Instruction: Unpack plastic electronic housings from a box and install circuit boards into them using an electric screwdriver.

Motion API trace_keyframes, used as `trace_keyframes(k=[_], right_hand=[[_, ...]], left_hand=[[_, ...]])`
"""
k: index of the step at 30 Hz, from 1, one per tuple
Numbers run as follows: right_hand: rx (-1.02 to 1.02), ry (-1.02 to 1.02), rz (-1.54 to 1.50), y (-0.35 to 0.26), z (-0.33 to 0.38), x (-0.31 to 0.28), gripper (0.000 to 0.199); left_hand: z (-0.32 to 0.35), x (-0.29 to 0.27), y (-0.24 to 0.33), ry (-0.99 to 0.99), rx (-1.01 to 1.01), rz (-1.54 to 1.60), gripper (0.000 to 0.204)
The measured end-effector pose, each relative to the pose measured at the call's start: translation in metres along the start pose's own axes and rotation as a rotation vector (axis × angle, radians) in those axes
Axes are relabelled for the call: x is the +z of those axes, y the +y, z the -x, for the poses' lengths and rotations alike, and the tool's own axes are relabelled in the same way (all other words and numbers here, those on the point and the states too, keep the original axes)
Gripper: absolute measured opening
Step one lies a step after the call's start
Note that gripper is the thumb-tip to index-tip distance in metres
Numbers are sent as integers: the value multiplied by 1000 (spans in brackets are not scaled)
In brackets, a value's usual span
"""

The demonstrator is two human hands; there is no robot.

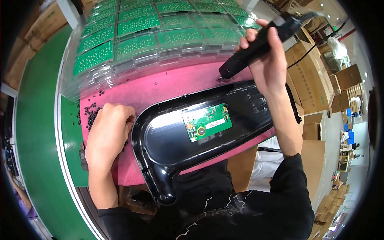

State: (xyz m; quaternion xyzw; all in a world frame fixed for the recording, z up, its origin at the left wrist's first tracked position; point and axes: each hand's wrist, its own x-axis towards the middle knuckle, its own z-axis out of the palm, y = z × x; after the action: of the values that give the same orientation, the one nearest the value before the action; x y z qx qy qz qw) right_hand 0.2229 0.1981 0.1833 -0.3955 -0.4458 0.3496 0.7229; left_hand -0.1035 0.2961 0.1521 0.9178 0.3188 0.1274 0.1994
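Wrapped tight around a black electric screwdriver, the right hand held the tool up and angled, its tip hanging just above the upper edge of the black plastic housing and not touching it. All the fingers were closed round the tool's body, thumb on the near side, a cable trailing off toward the upper right. Over on the other side, the left hand sat knuckles-up on the pink mat, fingers curled under and pressed together at the housing's left rim; whether anything was pinched beneath them could not be told, the fingertips being hidden. Just beside that hand, a scatter of small black screws lay on the mat, close to its left edge.

The housing itself lay open side up across the mat, long and curved, its narrow end pointing toward the person's chest. Seated in the middle of it was a small green circuit board, tilted slightly, with a round silver part near its lower left corner.

Behind the mat, stacks of clear plastic trays stood in rows, each carrying green circuit panels. A green conveyor belt ran along the left, and brown cardboard boxes were piled at right.
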Motion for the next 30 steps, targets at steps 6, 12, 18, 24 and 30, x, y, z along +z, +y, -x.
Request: trace_keyframes(k=[6, 12, 18, 24, 30], right_hand=[[-58, -44, -269, -13, 11, 39, 45], [-8, -160, -487, -22, 23, 72, 53], [12, -235, -489, -29, 35, 102, 52], [-78, -128, -499, -28, 42, 115, 54], [-129, -140, -411, -40, 39, 100, 50]], left_hand=[[6, 1, -3, 36, 9, -49, 10], [-6, -7, 7, 177, -82, 241, 8], [-11, 0, 35, 398, 463, 574, 14], [-12, 12, 37, 366, 535, 632, 19], [-10, 14, 41, 304, 355, 588, 22]])
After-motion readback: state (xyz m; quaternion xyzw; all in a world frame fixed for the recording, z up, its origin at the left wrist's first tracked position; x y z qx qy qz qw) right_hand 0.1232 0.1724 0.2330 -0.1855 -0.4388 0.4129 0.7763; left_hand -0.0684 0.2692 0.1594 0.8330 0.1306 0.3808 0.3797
